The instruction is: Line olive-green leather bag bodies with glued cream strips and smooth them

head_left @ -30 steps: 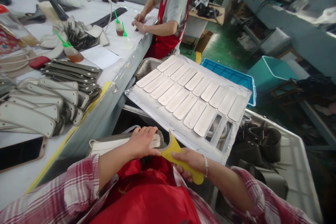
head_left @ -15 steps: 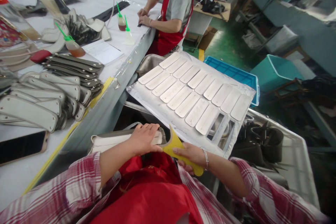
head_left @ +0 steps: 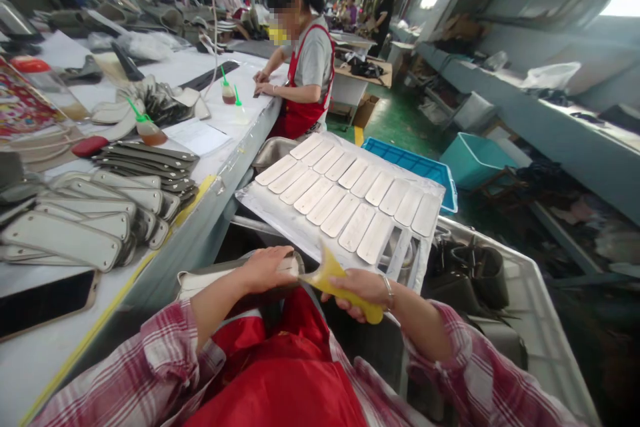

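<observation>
My right hand (head_left: 357,290) is wrapped round a yellow tool (head_left: 335,280) with a curved, flared end that points up and left. That end touches or nearly touches the right end of a grey and cream piece (head_left: 200,280) lying at the table's edge above my lap. My left hand (head_left: 270,270) rests on top of this piece and grips its end, the fingertips partly hidden. Beyond both hands, a white-covered board (head_left: 250,197) carries two rows of pale rounded strips (head_left: 330,193), with open slots at its near right corner.
Left, the table (head_left: 45,373) holds stacked grey panels (head_left: 65,233), a phone (head_left: 50,300) and glue bottles (head_left: 150,130). A person in a red apron (head_left: 310,73) works at its far side. Blue crate (head_left: 450,193) and white bin (head_left: 555,320) with dark pieces stand right.
The camera view has tilted up, showing more of the room. The yellow tool stays in my right hand, with its flared end now nearer the piece's end. My left hand has turned slightly on the piece.
</observation>
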Motion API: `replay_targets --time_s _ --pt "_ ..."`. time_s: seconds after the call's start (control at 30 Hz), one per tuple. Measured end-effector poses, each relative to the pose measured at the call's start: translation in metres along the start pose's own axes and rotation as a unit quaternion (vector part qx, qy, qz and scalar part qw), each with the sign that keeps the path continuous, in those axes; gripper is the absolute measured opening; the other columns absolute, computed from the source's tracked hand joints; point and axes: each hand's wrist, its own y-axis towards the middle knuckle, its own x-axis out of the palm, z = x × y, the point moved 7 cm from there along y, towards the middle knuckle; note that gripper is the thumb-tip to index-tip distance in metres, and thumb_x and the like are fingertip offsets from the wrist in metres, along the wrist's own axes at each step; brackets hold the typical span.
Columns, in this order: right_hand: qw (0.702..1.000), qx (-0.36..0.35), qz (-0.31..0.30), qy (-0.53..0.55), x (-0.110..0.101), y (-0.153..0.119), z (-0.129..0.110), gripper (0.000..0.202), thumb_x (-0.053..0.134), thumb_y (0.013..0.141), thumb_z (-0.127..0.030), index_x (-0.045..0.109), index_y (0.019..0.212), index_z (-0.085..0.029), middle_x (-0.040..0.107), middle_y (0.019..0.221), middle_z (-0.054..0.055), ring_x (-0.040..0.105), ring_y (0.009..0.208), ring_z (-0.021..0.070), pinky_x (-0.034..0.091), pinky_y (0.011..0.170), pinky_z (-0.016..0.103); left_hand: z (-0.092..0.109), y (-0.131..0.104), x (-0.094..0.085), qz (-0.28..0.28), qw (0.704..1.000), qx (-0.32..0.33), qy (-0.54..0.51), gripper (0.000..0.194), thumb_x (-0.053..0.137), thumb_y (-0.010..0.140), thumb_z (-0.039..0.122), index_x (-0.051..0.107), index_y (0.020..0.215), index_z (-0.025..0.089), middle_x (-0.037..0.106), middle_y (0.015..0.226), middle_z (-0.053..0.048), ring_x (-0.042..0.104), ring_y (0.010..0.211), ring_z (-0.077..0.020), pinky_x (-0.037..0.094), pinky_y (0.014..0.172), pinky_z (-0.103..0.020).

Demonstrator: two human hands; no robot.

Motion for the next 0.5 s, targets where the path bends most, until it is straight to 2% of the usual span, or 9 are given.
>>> replay_targets --time_s 0.07,0.1,0.2,0.27,0.33,0.4,0.5 --pt "0.989 -0.113 0.07 0.067 -0.004 -0.009 -0.011 0.033 0.057 0.075 -0.047 0.056 0.08 -0.015 0.044 0.054 -0.005 0.044 0.04 0.0072 0.039 0.04 0.021 -0.002 -0.004 -0.004 -0.009 0.999 0.017 -0.025 0.06 0.047 0.077 0.046 0.035 0.13 0.02 0.043 0.134 -0.006 0.04 0.122 -0.0207 0.029 0.101 -0.032" --pt "0.97 -0.179 0.119 0.112 -0.007 -0.01 -0.017 0.029 0.06 0.074 -0.044 0.054 0.076 -0.016 0.043 0.055 -0.005 0.045 0.043 0.0077 0.041 0.043 0.022 -0.003 -0.006 -0.005 -0.013 0.999 0.02 -0.029 0.059 0.046 0.077 0.044 0.035 0.131 0.02 0.042 0.135 -0.005 0.039 0.123 -0.0199 0.028 0.102 -0.031" --pt "0.876 -0.329 0.252 0.248 -0.008 0.0 -0.027 0.03 0.063 0.07 -0.04 0.042 0.067 -0.019 0.036 0.054 -0.007 0.042 0.046 0.0071 0.041 0.048 0.023 -0.004 -0.006 -0.005 -0.014 1.0 0.011 -0.013 0.062 0.047 0.076 0.049 0.036 0.13 0.021 0.043 0.134 -0.006 0.041 0.121 -0.0226 0.03 0.1 -0.033" --pt "0.818 -0.365 0.315 0.314 -0.004 0.02 -0.028 0.034 0.059 0.071 -0.044 0.036 0.065 -0.02 0.03 0.053 -0.008 0.036 0.043 0.0061 0.036 0.045 0.022 -0.003 -0.004 -0.003 -0.006 1.0 -0.009 0.003 0.067 0.05 0.071 0.055 0.038 0.129 0.022 0.047 0.131 -0.008 0.045 0.117 -0.0272 0.033 0.096 -0.038" --pt "0.783 -0.378 0.352 0.346 0.0 0.04 -0.03 0.036 0.057 0.071 -0.048 0.034 0.066 -0.021 0.027 0.052 -0.009 0.031 0.041 0.0052 0.032 0.041 0.021 -0.004 -0.002 0.0 0.004 0.999 -0.029 0.019 0.07 0.053 0.067 0.057 0.039 0.127 0.023 0.05 0.127 -0.01 0.048 0.112 -0.0307 0.036 0.092 -0.042" --pt "0.767 -0.387 0.368 0.355 0.002 0.055 -0.035 0.035 0.056 0.071 -0.05 0.035 0.068 -0.021 0.026 0.052 -0.009 0.028 0.04 0.0048 0.029 0.04 0.02 -0.004 -0.002 0.001 0.011 0.999 -0.043 0.03 0.07 0.054 0.066 0.057 0.04 0.127 0.025 0.05 0.126 -0.01 0.049 0.111 -0.0319 0.036 0.091 -0.045" --pt "0.765 -0.388 0.378 0.347 0.0 0.067 -0.04 0.033 0.054 0.071 -0.051 0.039 0.072 -0.022 0.025 0.051 -0.01 0.026 0.039 0.0052 0.027 0.038 0.02 -0.003 -0.001 0.0 0.011 0.998 -0.05 0.033 0.068 0.054 0.066 0.055 0.04 0.126 0.026 0.049 0.128 -0.008 0.047 0.113 -0.0312 0.035 0.091 -0.046"
